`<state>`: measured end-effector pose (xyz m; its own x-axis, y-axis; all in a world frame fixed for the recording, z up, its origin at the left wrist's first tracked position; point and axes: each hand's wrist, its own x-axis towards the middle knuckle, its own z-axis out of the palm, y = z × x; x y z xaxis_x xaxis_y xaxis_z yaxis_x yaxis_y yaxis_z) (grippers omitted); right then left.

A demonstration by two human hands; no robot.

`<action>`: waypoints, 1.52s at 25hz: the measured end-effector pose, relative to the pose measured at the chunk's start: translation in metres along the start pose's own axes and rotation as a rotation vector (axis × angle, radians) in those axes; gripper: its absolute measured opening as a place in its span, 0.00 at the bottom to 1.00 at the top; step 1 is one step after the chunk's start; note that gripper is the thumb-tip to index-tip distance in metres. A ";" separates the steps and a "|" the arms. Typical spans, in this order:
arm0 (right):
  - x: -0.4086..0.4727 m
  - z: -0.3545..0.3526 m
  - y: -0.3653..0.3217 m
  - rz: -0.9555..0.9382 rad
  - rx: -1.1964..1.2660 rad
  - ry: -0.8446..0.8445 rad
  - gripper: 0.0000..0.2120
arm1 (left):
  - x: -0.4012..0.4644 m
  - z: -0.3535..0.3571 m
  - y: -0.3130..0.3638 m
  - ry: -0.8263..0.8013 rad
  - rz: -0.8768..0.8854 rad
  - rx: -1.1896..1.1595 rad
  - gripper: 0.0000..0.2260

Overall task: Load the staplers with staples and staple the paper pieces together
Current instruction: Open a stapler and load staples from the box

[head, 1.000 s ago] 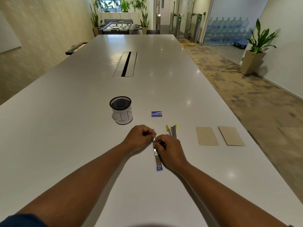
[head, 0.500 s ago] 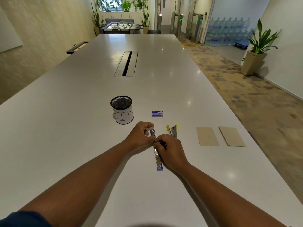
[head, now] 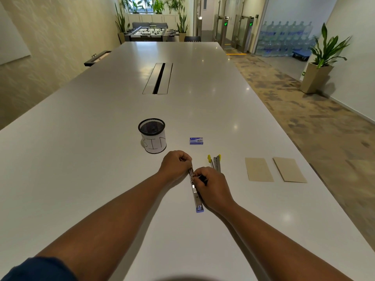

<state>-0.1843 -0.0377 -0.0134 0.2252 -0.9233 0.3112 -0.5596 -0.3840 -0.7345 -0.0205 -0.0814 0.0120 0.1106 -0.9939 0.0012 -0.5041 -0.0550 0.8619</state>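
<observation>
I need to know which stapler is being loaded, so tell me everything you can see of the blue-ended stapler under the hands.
The long, narrow metal stapler with a blue plastic end lies flat on the white table, opened out, its silvery channel facing up and its blue end nearest the person. The left hand pinches its far end; the right hand rests along its right side, fingers curled at the channel's middle. Whether staples sit inside cannot be told. It lies apart from the yellow-tipped stapler to its right.
</observation>
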 end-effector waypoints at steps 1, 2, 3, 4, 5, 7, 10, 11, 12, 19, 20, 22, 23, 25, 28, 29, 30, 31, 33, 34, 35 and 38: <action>0.000 0.000 -0.001 0.003 -0.003 -0.001 0.06 | 0.001 0.000 0.000 0.005 -0.013 -0.013 0.06; -0.001 0.000 -0.001 0.006 -0.007 0.001 0.06 | 0.002 0.000 0.000 0.003 -0.018 -0.016 0.06; -0.001 0.000 -0.002 0.009 -0.007 0.006 0.06 | 0.004 0.000 0.000 -0.004 -0.020 -0.012 0.06; -0.002 0.000 -0.003 0.014 -0.005 0.014 0.06 | 0.005 -0.001 0.000 -0.014 -0.024 -0.012 0.06; -0.003 0.000 -0.004 0.019 0.000 0.024 0.05 | 0.006 -0.002 0.000 -0.024 -0.029 -0.019 0.05; -0.005 0.000 -0.007 0.007 -0.007 0.034 0.06 | 0.007 -0.004 -0.001 -0.040 -0.035 -0.051 0.05; -0.008 0.000 -0.007 -0.091 -0.038 0.030 0.08 | 0.006 -0.005 0.001 -0.044 -0.035 -0.087 0.05; -0.009 0.000 -0.007 -0.106 -0.046 0.037 0.09 | 0.006 -0.005 0.001 -0.046 -0.040 -0.094 0.05; -0.009 0.000 -0.007 -0.108 -0.059 0.040 0.09 | 0.005 -0.005 0.001 -0.049 -0.049 -0.107 0.05; -0.003 0.007 -0.007 -0.047 -0.186 -0.045 0.12 | 0.006 -0.003 -0.002 -0.065 -0.086 -0.161 0.04; -0.003 0.007 -0.007 -0.043 -0.179 -0.037 0.13 | 0.006 -0.003 -0.003 -0.071 -0.085 -0.169 0.04; -0.002 0.007 -0.007 -0.041 -0.161 -0.026 0.13 | 0.005 -0.005 -0.005 -0.098 -0.083 -0.198 0.05; -0.002 0.007 -0.007 -0.039 -0.157 -0.026 0.13 | 0.004 -0.006 -0.006 -0.118 -0.077 -0.209 0.05; -0.002 0.007 -0.007 -0.032 -0.157 -0.023 0.12 | 0.003 -0.009 -0.007 -0.140 -0.056 -0.190 0.04; -0.002 0.007 -0.006 -0.036 -0.151 -0.021 0.09 | 0.002 -0.009 -0.007 -0.123 -0.016 -0.136 0.05; -0.002 0.006 -0.007 -0.038 -0.157 -0.020 0.07 | 0.001 -0.008 -0.006 -0.112 0.005 -0.102 0.05; -0.002 0.006 -0.007 -0.043 -0.167 -0.017 0.06 | 0.001 -0.008 -0.006 -0.103 0.026 -0.062 0.05; -0.002 0.006 -0.009 -0.043 -0.179 -0.011 0.06 | 0.000 -0.007 -0.006 -0.095 0.041 -0.029 0.05; -0.002 0.007 -0.009 -0.016 -0.195 0.003 0.09 | -0.001 -0.007 -0.006 -0.081 0.056 -0.001 0.05; -0.003 0.007 -0.009 0.001 -0.200 0.008 0.10 | -0.001 -0.008 -0.006 -0.073 0.062 0.002 0.04; -0.004 0.006 -0.011 0.011 -0.206 0.007 0.11 | -0.002 -0.008 -0.006 -0.065 0.068 0.006 0.04; -0.008 0.003 -0.017 0.005 -0.208 -0.024 0.13 | -0.004 -0.006 -0.006 -0.041 0.083 0.008 0.04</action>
<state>-0.1743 -0.0238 -0.0056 0.2392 -0.9260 0.2919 -0.7128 -0.3716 -0.5948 -0.0126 -0.0766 0.0098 0.0325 -0.9981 0.0517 -0.5174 0.0274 0.8553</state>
